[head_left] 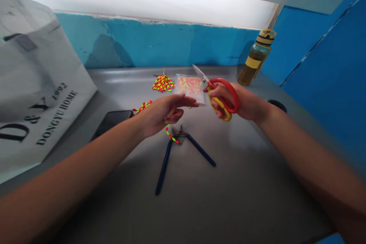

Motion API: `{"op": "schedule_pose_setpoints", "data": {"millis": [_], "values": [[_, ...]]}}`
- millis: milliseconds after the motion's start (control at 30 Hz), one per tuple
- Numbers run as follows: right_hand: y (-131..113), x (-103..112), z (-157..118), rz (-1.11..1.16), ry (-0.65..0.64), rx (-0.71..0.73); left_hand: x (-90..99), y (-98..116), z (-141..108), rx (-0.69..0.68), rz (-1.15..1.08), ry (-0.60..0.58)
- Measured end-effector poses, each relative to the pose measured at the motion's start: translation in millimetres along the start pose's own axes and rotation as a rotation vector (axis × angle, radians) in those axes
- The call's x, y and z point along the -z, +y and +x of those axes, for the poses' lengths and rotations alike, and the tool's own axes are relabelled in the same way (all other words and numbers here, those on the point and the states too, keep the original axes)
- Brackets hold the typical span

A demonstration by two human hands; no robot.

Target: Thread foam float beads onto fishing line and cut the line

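My right hand (219, 95) grips scissors (233, 97) with one red and one yellow handle loop; the silver blades point up and away to the left. Left of it, my left hand (168, 111) has its index finger stretched out toward the scissors, the other fingers curled in. What those fingers hold, if anything, is hidden. A string of red and yellow-green beads (172, 137) comes out just below them, and more beads (142, 107) show behind the wrist. Under the hand lie spread pliers (200, 149) with dark blue handles. Beyond the fingertips is a clear bag of beads (190, 85).
A fan-shaped bunch of beaded strands (162, 83) lies at the back. A black phone (114, 121) is partly behind my left forearm. A large white bag (42, 84) stands at left, a drink bottle (255, 59) at back right. A dark round object (277, 105) sits behind my right forearm.
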State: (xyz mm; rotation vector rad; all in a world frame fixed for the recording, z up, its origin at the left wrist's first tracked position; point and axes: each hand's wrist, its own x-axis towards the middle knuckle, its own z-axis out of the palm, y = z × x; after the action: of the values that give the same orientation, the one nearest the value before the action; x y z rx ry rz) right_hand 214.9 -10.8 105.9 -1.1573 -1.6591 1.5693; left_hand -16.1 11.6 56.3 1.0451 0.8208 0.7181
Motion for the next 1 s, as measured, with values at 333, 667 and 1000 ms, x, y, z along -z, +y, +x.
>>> {"op": "schedule_pose_setpoints", "data": {"millis": [333,667,1000], "values": [[-22.6,1.2,-22.3,-0.122,-0.263,-0.206,-1.7,-0.1,2.8,-0.03,-0.032,0.154],[-33.3,-11.5,-35.1,-0.362,-0.403,-0.199,-2.5,-0.3,4.1,-0.088,-0.161,0.289],[-8.2,-23.4,-16.6,-0.48,-0.268,-0.066,-6.9,2.4,0.1,-0.131,-0.228,0.329]]}}
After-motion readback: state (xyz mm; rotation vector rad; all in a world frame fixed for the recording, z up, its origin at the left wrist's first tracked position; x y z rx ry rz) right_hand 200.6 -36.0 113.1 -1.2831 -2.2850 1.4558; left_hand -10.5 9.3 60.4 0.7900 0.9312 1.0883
